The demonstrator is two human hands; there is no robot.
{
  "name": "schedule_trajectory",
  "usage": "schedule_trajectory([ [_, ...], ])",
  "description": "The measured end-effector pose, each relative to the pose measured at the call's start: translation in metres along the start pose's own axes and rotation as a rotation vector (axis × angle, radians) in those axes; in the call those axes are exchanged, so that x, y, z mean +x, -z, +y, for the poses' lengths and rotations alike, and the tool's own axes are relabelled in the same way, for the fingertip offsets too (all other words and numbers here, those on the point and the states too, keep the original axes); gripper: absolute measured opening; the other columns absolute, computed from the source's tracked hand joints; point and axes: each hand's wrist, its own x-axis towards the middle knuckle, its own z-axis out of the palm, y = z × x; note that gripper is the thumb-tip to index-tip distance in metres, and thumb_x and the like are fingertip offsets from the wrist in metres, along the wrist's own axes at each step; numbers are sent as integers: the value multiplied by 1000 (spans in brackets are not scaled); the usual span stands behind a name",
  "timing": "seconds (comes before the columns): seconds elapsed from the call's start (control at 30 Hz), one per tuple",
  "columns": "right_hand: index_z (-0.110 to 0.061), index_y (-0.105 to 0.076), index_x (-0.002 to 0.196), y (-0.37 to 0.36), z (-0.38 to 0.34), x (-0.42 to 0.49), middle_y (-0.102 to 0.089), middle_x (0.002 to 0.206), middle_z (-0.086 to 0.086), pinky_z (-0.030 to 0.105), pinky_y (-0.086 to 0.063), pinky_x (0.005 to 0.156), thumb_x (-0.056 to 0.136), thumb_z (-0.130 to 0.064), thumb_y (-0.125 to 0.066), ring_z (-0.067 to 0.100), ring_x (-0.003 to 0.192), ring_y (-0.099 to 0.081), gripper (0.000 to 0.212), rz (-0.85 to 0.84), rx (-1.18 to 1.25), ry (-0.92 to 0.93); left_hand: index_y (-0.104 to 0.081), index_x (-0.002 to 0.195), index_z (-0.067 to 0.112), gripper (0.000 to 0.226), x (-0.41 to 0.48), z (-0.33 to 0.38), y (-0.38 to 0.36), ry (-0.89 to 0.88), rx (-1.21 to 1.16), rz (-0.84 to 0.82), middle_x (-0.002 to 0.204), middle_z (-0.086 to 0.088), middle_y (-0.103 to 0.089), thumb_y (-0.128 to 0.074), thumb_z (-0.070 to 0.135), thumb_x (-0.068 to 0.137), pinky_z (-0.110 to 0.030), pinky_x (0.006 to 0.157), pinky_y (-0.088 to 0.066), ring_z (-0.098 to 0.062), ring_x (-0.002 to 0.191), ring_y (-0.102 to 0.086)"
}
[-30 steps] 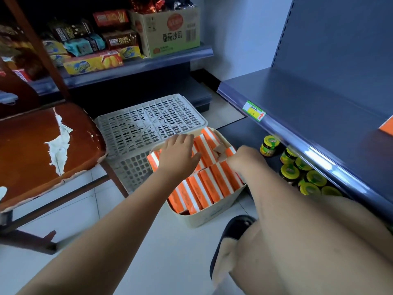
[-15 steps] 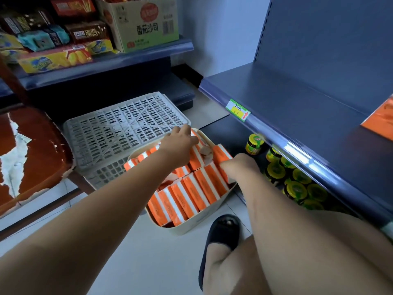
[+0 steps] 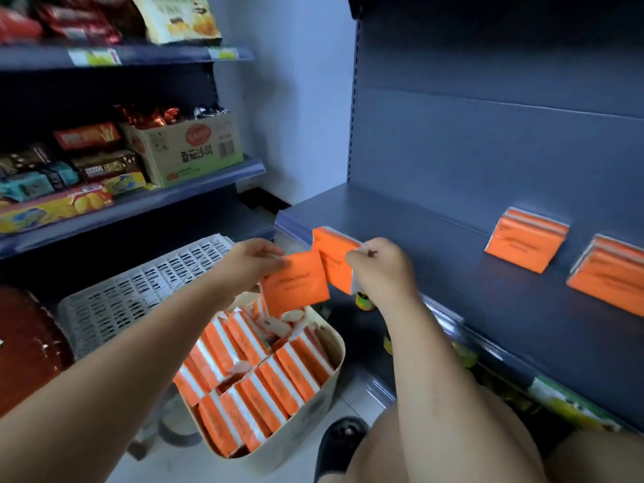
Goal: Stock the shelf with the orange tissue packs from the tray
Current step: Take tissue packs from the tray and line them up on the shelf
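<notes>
Here, mid-frame, the left hand [image 3: 251,262] pinches one orange tissue pack [image 3: 295,283]; the right hand [image 3: 380,263] grips another pack [image 3: 335,262] above the tray [image 3: 335,357].

"番茄沙司" on cardboard box [image 3: 181,151]

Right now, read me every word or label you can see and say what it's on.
"番茄沙司": printed on the cardboard box.
Small print on the orange tissue packs: too blurred to read.
Price labels on the shelf edges: blurred.
Snack wrappers: blurred.
</notes>
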Motion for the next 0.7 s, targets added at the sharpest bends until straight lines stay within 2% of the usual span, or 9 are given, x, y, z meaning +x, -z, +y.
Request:
schedule_trajectory([
  [0.1, -9, -61, 84, 44, -8, -7, -64, 52, -8, 33, -47, 60, 85, -28, -57, 17, 55, -57, 19, 65, 106, 67, -71, 105, 17, 12, -16, 30, -15, -13, -170, -38, 88, -1, -70, -73, 18, 93, -34, 72, -55, -15, 79, -66],
  [0.17, -13, -62, 84, 78, -3, -10, -71, 60, 0, 36, -50, 65, 82, -27, -55, 22, 61, -62, 16, 49, 120, 96, -73, 100, 20, 14, -25, 53, -31, -44, -237, -79, 88, -2, -72, -66, 9, 94, -41, 81, -55, -18, 82, -68],
  [0.27, -19, -62, 84, 133, 20, -15, -72, 68, 4, 49, -58, 78, 73, -31, -57, 24, 71, -67, 17, 76, 110, 109, -72, 107, 16, 26, -39, 87, -66, -95, -252, -211, 91, -5, -73, -64, 6, 85, -37, 77, -56, -15, 76, -69],
  [0.33, -17, -64, 85, 172, 43, -23, -70, 64, -1, 46, -57, 79, 75, -27, -59, 15, 67, -64, 15, 112, 87, 115, -72, 112, 14, 41, -47, 107, -96, -127, -244, -289, 93, -3, -73, -62, 13, 72, -37, 80, -56, -15, 79, -69],
  [0.4, -15, -67, 89, 209, 67, -34, -68, 65, -6, 37, -51, 74, 81, -18, -63, 11, 63, -58, 9, 165, 50, 120, -71, 115, 13, 46, -53, 123, -130, -168, -238, -327, 98, -4, -73, -64, 15, 69, -44, 87, -56, -19, 88, -69],
  [0.47, -13, -69, 91, 247, 92, -45, -66, 68, -3, 40, -51, 73, 84, -12, -65, 11, 65, -57, 8, 214, 37, 69, -71, 114, 13, 44, -57, 139, -168, -220, -204, -367, 98, -4, -73, -65, 15, 70, -47, 86, -57, -20, 88, -69],
  [0.53, -10, -70, 94, 282, 114, -55, -68, 74, 6, 45, -55, 75, 81, -18, -64, 14, 68, -59, 16, 265, 26, 6, -72, 110, 14, 36, -62, 155, -210, -274, -173, -420, 96, -3, -73, -67, 12, 74, -42, 83, -57, -18, 85, -70],
  [0.6, -12, -71, 94, 315, 131, -63, -72, 83, 11, 39, -54, 74, 77, -27, -61, 19, 73, -64, 24, 319, -1, -48, -72, 110, 11, 26, -70, 170, -252, -308, -181, -461, 96, -4, -72, -67, 2, 86, -36, 79, -57, -14, 82, -70],
  [0.7, -16, -72, 95, 363, 152, -74, -74, 89, 6, 38, -55, 83, 81, -29, -63, 25, 88, -70, 21, 398, -34, -122, -70, 114, 5, 26, -82, 183, -307, -340, -175, -503, 99, -7, -70, -59, -8, 94, -34, 79, -56, -16, 85, -68],
])
